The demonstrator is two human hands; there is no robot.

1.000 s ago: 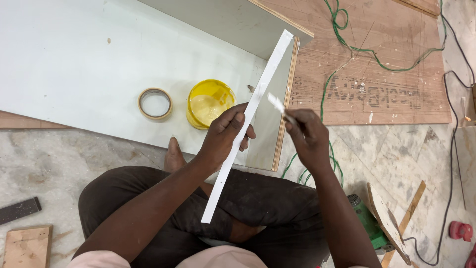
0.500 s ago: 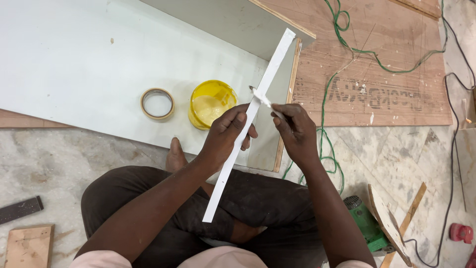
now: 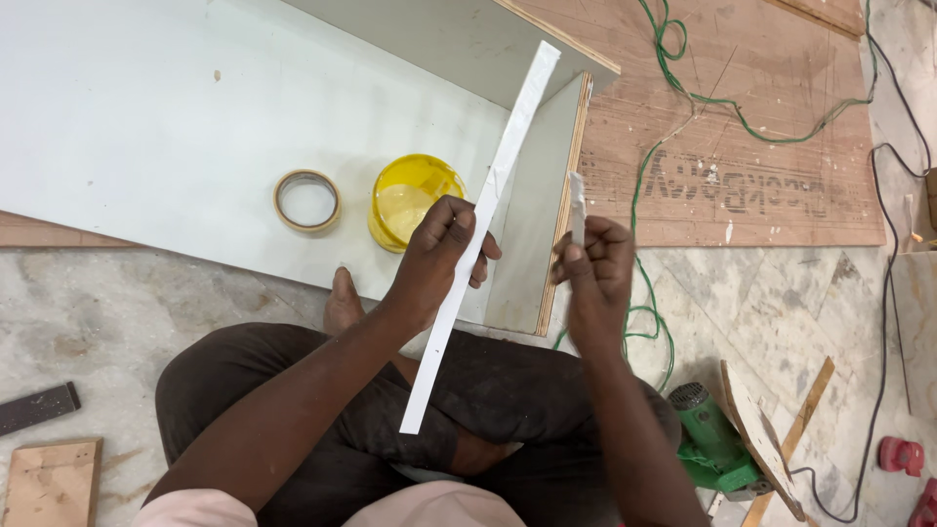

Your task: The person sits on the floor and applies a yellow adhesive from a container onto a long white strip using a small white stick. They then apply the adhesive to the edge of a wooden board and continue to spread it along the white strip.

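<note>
Right hand (image 3: 595, 263) drawn aside with small white strip (image 3: 577, 207), long white strip (image 3: 480, 226) unbent

Marble floor (image 3: 244, 322) carrying a pale board (image 3: 176, 127); tape roll (image 3: 306, 200) at ten o'clock, yellow tub (image 3: 410, 200) alongside.

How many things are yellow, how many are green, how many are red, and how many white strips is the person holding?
Yellow: 1, the tub
Green: 2, the power tool and the cable
Red: 1, a small thing at the right edge
White strips: 2, the long strip in the left hand, the short strip in the right hand
Total: 6
</note>
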